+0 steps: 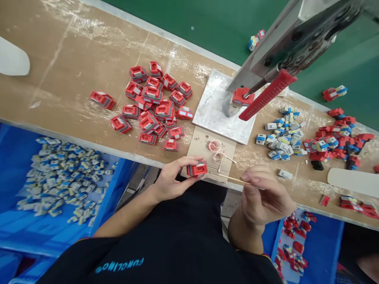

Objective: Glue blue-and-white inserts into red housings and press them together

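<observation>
My left hand (174, 175) pinches a red and grey toy car part (197, 169) at the bench edge, its hollow side facing up. In my right hand (263, 195) is a thin wooden stick (232, 179), held between thumb and fingers. The stick points left toward the part, its tip a little apart from it. Just beyond lie a small round dish (214, 146) with reddish contents and a ring of pale string-like material (218, 157), on a piece of cardboard (197, 148). A pile of similar red parts (152, 94) sits to the left.
A press with a red handle (268, 94) stands on a metal plate (207, 106), a red part (242, 96) beneath it. White and blue pieces (286, 136) and red assemblies (340, 134) lie right. Blue bins (26, 232) flank me below the bench.
</observation>
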A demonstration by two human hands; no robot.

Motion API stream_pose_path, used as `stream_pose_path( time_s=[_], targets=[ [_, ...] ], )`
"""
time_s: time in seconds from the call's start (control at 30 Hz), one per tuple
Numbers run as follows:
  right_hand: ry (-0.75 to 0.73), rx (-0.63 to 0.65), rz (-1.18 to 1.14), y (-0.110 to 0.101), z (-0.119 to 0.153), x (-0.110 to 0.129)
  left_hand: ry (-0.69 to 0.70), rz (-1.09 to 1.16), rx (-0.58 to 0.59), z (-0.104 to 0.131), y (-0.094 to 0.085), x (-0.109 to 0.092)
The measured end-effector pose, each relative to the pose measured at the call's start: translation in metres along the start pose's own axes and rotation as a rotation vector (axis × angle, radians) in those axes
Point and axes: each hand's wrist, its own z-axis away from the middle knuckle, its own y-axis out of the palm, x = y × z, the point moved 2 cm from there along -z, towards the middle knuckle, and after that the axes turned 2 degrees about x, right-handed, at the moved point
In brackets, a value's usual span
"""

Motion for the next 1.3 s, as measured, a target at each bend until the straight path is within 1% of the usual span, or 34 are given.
stream_pose_path(
  time_s=[0.1,0.23,0.33,0.6,0.87,1.1,1.3],
  targets=[
    [0.015,0.087,-0.040,0.011,0.000,0.005,0.016,-0.031,0.013,-0.003,-0.001,-0.001],
    [0.031,0.203,-0.088,0.020,0.000,0.002,0.063,-0.059,0.053,-0.006,-0.004,-0.005],
    [0.020,0.250,-0.098,0.023,-0.002,0.001,0.081,-0.073,0.074,-0.006,-0.005,-0.006],
    [0.019,0.292,-0.084,0.028,-0.004,0.005,0.105,-0.075,0.096,-0.003,-0.006,-0.005],
    [-0.074,0.284,-0.044,0.028,-0.007,0.008,0.121,-0.067,0.121,-0.006,-0.005,-0.008],
    [-0.096,0.301,-0.055,0.027,-0.008,0.010,0.154,-0.092,0.115,-0.007,-0.006,-0.009],
    [-0.111,0.276,-0.020,0.027,-0.008,0.010,0.171,-0.105,0.128,-0.007,-0.006,-0.011]
  ],
)
